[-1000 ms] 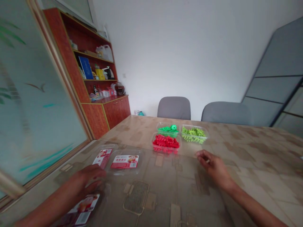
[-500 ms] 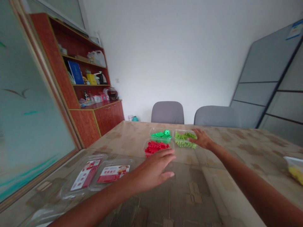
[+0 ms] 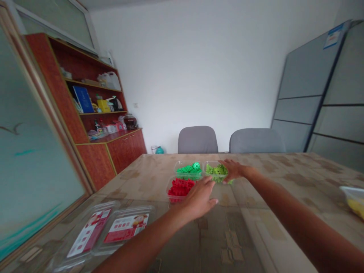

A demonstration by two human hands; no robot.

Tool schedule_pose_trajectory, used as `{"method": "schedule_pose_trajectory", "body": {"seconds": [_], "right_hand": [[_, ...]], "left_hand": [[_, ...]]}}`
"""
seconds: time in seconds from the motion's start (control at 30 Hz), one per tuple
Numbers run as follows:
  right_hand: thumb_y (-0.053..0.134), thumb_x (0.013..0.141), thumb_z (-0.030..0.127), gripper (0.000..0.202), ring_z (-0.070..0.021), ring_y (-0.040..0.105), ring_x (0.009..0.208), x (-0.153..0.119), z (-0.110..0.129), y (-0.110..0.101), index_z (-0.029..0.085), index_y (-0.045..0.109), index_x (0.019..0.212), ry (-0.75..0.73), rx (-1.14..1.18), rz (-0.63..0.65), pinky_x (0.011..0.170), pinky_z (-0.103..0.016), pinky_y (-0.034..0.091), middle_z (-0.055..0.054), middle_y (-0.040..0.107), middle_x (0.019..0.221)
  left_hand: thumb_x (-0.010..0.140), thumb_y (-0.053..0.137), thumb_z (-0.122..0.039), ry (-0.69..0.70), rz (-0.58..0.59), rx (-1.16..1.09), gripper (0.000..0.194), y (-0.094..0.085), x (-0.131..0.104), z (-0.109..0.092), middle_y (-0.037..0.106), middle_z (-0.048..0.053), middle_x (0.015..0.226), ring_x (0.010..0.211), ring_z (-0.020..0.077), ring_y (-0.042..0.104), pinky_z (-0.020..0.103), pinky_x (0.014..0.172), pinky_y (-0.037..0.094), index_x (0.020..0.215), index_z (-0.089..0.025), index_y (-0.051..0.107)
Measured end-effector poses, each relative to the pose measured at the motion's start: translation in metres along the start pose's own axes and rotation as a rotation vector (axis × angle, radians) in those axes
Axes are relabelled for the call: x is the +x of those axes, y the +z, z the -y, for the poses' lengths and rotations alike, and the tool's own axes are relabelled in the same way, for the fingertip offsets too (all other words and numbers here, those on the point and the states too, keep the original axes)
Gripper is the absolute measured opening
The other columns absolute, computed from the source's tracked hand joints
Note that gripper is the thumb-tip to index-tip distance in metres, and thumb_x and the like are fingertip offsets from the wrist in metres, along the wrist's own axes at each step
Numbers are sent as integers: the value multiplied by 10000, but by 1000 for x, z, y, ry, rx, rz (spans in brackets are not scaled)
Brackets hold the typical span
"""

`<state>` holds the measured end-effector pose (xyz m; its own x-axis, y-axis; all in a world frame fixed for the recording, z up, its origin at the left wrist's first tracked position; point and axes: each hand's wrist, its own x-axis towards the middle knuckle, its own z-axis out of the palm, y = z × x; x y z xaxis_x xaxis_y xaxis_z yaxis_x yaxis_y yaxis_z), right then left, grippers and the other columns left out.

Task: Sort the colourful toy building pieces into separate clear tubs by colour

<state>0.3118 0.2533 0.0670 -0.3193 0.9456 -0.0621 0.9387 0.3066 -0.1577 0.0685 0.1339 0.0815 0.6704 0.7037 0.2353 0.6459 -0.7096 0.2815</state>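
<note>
My left hand (image 3: 200, 197) reaches forward with thumb and fingers apart, holding nothing. It covers the right side of a clear plastic tub of red plastic pieces (image 3: 180, 188), and its fingertips come close to the front of a tub of yellow-green pieces (image 3: 214, 169). At that tub's right side is my right hand (image 3: 233, 169), its fingers spread over the rim; whether it presses on the tub I cannot make out. Left of the yellow-green tub stands another clear tub with bright green pieces (image 3: 187, 169), a round one on top.
Two clear plastic lids with red-and-white labels (image 3: 126, 227) lie at the left front of the table (image 3: 273, 189). A container with yellow contents (image 3: 354, 201) sits at the right edge. Two grey chairs (image 3: 197, 139) stand behind the table, and a wooden shelf unit (image 3: 108, 125) is at left.
My left hand has moved forward toward the yellow-green tub. My right hand has come further over that tub's right side. The camera view has tilted up slightly.
</note>
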Motion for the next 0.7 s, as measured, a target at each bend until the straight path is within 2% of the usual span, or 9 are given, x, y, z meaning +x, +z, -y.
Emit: {"method": "schedule_pose_trajectory", "body": {"seconds": [0.1, 0.17, 0.3, 0.37, 0.43, 0.5, 0.57, 0.63, 0.7], "right_hand": [[779, 529, 451, 1170, -410, 329, 1314, -15, 6, 2, 130, 204, 1497, -31, 36, -57, 1070, -532, 254, -229, 415, 1397], [749, 572, 445, 1147, -368, 363, 1293, -32, 11, 1, 77, 177, 1496, -57, 60, -90, 1082, -466, 268, -220, 444, 1358], [707, 622, 453, 1109, -337, 362, 1291, -84, 23, -6, 26, 162, 1488, -82, 94, -121, 1093, -417, 279, -214, 430, 1358], [716, 612, 408, 1093, -338, 349, 1298, -118, 33, -9, 61, 172, 1494, -96, 105, -124, 1099, -428, 278, -196, 421, 1375], [716, 619, 378, 1073, -334, 330, 1317, -152, 49, -8, 110, 171, 1503, -161, 144, -150, 1106, -441, 281, -174, 396, 1404], [733, 606, 365, 1080, -344, 315, 1332, -184, 71, 1, 156, 177, 1508, -184, 173, -168, 1108, -478, 285, -163, 372, 1432], [750, 575, 317, 1109, -369, 317, 1334, -212, 95, 19, 174, 173, 1511, -182, 163, -223, 1089, -514, 319, -172, 375, 1436], [769, 529, 251, 1171, -378, 367, 1311, -234, 114, 43, 192, 145, 1518, -219, 155, -284, 1055, -512, 381, -180, 411, 1416], [720, 641, 234, 1068, -361, 438, 1280, -247, 124, 68, 238, 119, 1523, -292, 129, -331, 979, -492, 473, -174, 466, 1395]], "left_hand": [[802, 677, -267, -28, 5, 21, 634, 0, 4, 1, 310, 216, 1496, 1396, 302, 263, 412, 1141, 267, 1353, -67, 435], [790, 689, -261, -43, 6, 29, 689, -1, 5, -1, 261, 239, 1507, 1407, 315, 220, 421, 1144, 254, 1375, -43, 396], [766, 715, -295, -19, -53, 106, 809, -6, 3, -15, 167, 236, 1534, 1425, 320, 138, 455, 1160, 188, 1421, -37, 316], [770, 710, -345, 24, -102, 140, 835, -10, -4, -26, 147, 198, 1550, 1434, 305, 99, 470, 1168, 141, 1440, -65, 296], [770, 699, -422, 33, -88, 113, 870, -15, -18, -39, 142, 190, 1553, 1436, 300, 95, 473, 1165, 145, 1447, -64, 289], [736, 701, -516, 17, 8, 46, 947, -20, -38, -51, 148, 207, 1546, 1429, 316, 132, 476, 1149, 200, 1449, -49, 288], [689, 718, -569, 24, 129, -22, 1016, -24, -64, -60, 176, 213, 1538, 1415, 332, 188, 482, 1132, 248, 1454, -58, 287], [688, 737, -522, 52, 229, -57, 983, -24, -93, -65, 222, 202, 1529, 1399, 334, 239, 472, 1124, 277, 1453, -80, 306], [773, 694, -395, 66, 281, -73, 802, -20, -120, -64, 268, 172, 1521, 1391, 319, 270, 450, 1127, 286, 1442, -122, 346]]}}
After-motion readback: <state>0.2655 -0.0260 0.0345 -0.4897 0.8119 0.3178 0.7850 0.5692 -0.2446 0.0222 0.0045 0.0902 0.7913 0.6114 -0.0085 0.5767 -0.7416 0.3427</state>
